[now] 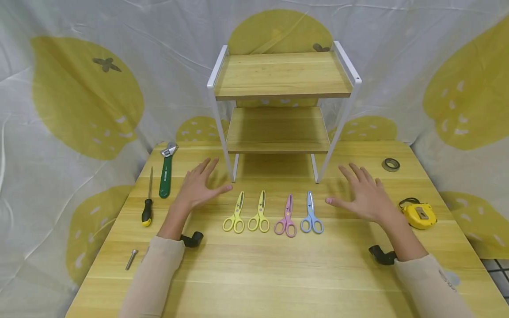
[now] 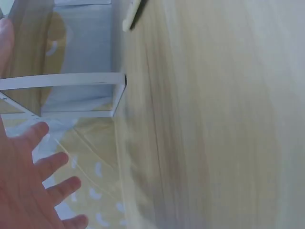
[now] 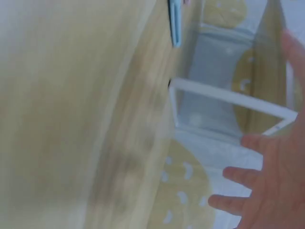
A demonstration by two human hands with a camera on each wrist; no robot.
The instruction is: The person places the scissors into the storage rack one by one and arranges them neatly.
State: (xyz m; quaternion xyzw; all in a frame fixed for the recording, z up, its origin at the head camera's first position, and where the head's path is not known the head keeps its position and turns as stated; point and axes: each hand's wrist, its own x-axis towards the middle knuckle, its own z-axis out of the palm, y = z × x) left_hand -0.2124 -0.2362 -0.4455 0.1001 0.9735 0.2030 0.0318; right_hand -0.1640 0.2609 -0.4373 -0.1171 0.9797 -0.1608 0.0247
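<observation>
The left hand [image 1: 199, 187] and right hand [image 1: 363, 194], both spread and empty, could skew the scissors [image 1: 288, 213] at six o'clock from the rack [image 1: 283, 75] by sweeping inward too low.

wooden table [image 1: 254, 278] | four scissors [image 1: 260, 213] | shelf [image 1: 280, 128] | wrench [image 1: 165, 174] | screwdriver [image 1: 147, 206] | bolt [image 1: 131, 259] | tape roll [image 1: 386, 168] | tape measure [image 1: 420, 216]

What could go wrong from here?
The pink scissors lie close to the blue pair, so lifting one might nudge the other. The white-framed shelf stands just behind them, so a forward reach could knock it. The bolt near the left sleeve might roll if brushed.
</observation>
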